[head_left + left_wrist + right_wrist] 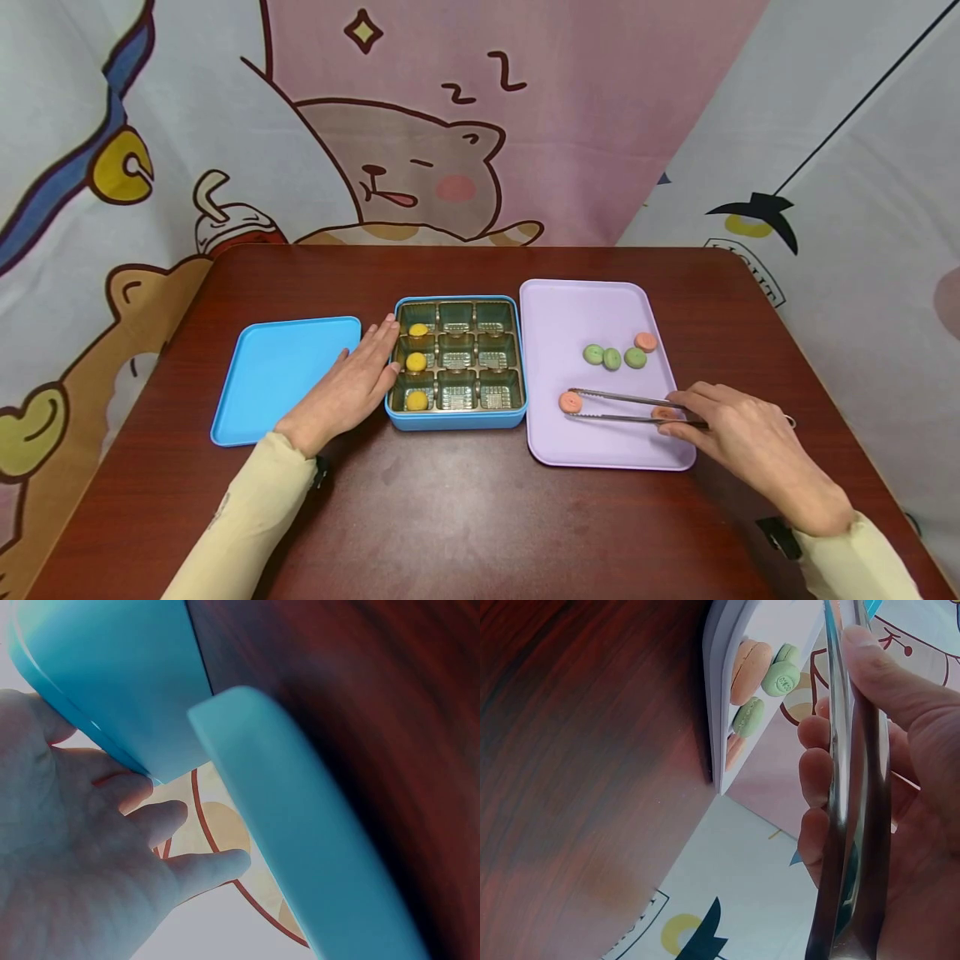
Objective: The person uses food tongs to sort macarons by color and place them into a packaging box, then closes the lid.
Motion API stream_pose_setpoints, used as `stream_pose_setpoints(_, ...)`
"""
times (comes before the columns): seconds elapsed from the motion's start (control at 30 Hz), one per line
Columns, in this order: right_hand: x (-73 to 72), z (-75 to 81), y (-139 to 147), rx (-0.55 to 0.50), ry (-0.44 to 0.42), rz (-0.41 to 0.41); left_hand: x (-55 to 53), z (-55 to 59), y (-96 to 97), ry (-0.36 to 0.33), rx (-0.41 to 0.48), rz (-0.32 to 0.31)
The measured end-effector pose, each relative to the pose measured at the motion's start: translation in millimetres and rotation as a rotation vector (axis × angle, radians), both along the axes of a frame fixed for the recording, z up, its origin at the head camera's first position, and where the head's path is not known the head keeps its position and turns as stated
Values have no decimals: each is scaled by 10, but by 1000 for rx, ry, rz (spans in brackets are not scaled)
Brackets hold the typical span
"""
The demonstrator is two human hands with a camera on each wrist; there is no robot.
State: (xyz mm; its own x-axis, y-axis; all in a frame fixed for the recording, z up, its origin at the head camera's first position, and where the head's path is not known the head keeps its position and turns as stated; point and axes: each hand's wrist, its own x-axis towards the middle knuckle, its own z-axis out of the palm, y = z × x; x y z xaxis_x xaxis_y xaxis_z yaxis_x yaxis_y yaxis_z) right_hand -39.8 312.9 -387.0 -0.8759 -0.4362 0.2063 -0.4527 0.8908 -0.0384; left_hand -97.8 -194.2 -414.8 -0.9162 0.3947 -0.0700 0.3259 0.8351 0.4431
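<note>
My left hand (352, 375) rests with straight fingers against the left rim of a blue box (456, 422) with a gold divided insert. Yellow macarons (416, 362) sit in its left column, one per compartment. In my right hand (750, 433) I grip metal tongs (870, 787) over a lilac tray (585, 450). The tong tips stand on either side of an orange macaron (570, 402); whether both touch it I cannot tell. Another orange macaron (663, 412) lies under the tongs by my fingers, partly hidden. Three green macarons (612, 359) and an orange macaron (646, 342) lie farther back.
A flat blue lid (285, 375) lies on the brown table (450, 517) left of the box, partly under my left forearm and hand. The tray stands close against the box's right side. A printed cloth (570, 125) hangs behind the table.
</note>
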Motion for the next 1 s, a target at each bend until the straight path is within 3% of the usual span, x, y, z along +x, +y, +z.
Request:
stream_pose_setpoints(0.27,-3,-1,3,-7,0,3,5,-3,-3,1,0,0)
stream_pose_setpoints(1.0,-18,29,-22,-65,127,68,-4,-8,-1,-10,3,3)
